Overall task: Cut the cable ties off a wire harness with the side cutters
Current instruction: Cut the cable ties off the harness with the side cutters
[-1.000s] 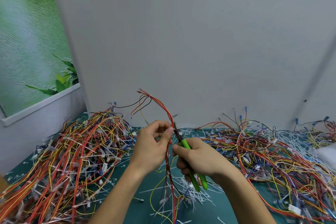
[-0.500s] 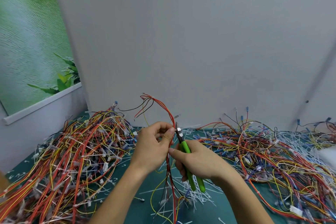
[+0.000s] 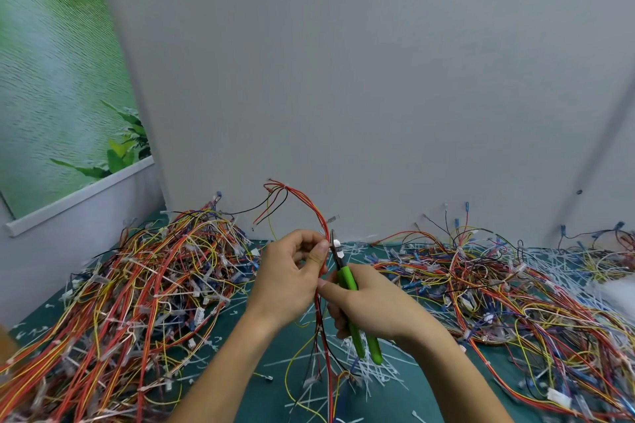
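Above the mat (image 3: 395, 402), the left hand (image 3: 292, 271) pinches the harness (image 3: 321, 220). The right hand (image 3: 371, 306) grips the cutters (image 3: 345, 276) at a tie (image 3: 336, 245), seemingly mid-cut. Clipped ties (image 3: 374, 371) litter below, and piles (image 3: 137, 285) await.

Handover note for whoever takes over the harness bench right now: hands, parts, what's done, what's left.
Left hand pinches the wire harness, holding it upright above the mat.
Right hand grips the side cutters, nose up against a white cable tie on that harness, beside the left thumb.
Done: cut tie scraps litter the mat under the hands.
Left: this tie looks uncut, so snip it, then check the rest of the harness. Left pile and right pile of harnesses: cannot tell which is finished.
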The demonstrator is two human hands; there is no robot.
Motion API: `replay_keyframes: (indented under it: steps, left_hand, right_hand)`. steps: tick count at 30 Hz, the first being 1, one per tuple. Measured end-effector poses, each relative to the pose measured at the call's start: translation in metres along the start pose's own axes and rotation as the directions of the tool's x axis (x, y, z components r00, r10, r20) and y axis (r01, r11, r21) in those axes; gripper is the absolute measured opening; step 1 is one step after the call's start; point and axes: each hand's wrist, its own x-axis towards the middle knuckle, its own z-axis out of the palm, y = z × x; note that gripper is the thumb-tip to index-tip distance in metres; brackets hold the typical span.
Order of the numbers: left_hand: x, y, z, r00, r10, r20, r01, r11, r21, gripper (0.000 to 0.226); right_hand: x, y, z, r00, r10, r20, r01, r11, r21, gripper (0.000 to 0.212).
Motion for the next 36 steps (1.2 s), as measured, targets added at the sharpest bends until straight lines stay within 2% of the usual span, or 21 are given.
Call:
replay_keyframes:
  steps: [5, 10, 16, 20, 26, 30, 36]
  left_hand:
    - [-0.0008, 0.0008, 0.0011, 1.000, 0.003, 0.005, -0.003, 1.000, 0.006, 0.009]
    - [0.0004, 0.0014, 0.0001, 1.000, 0.023, 0.001, -0.023, 0.999, 0.028, 0.010]
    - [0.0003, 0.0005, 0.0003, 1.000, 0.019, 0.004, -0.019, 0.999, 0.026, 0.009]
    - [-0.0008, 0.0010, 0.0003, 1.000, 0.008, 0.006, -0.008, 1.000, 0.010, 0.009]
    - [-0.0008, 0.0013, 0.0016, 1.000, 0.003, 0.012, -0.003, 1.000, 0.005, 0.008]
    - [0.0003, -0.0002, 0.0010, 1.000, 0.014, 0.008, -0.014, 1.000, 0.023, 0.008]
    - [0.0015, -0.0017, 0.0018, 1.000, 0.024, 0.006, -0.024, 0.999, 0.033, 0.007]
  right_hand:
    - [-0.0011, -0.0001, -0.0012, 1.000, -0.007, -0.001, 0.007, 0.999, -0.044, 0.031]
    - [0.0016, 0.0026, -0.0007, 0.999, 0.023, -0.049, -0.023, 1.000, 0.003, 0.027]
    - [0.0003, 0.0012, -0.0015, 1.000, 0.022, -0.019, -0.021, 0.999, 0.028, 0.028]
    - [-0.0016, -0.0011, -0.0014, 1.000, -0.008, 0.021, 0.009, 0.998, -0.058, 0.032]
    - [-0.0004, 0.0001, -0.0013, 1.000, -0.004, 0.012, 0.005, 0.996, -0.088, 0.032]
    - [0.0013, 0.0040, -0.0015, 0.999, 0.025, -0.044, -0.027, 0.999, -0.046, 0.026]
    - [0.0002, 0.0011, -0.0002, 0.999, 0.037, -0.028, -0.037, 0.999, 0.023, 0.024]
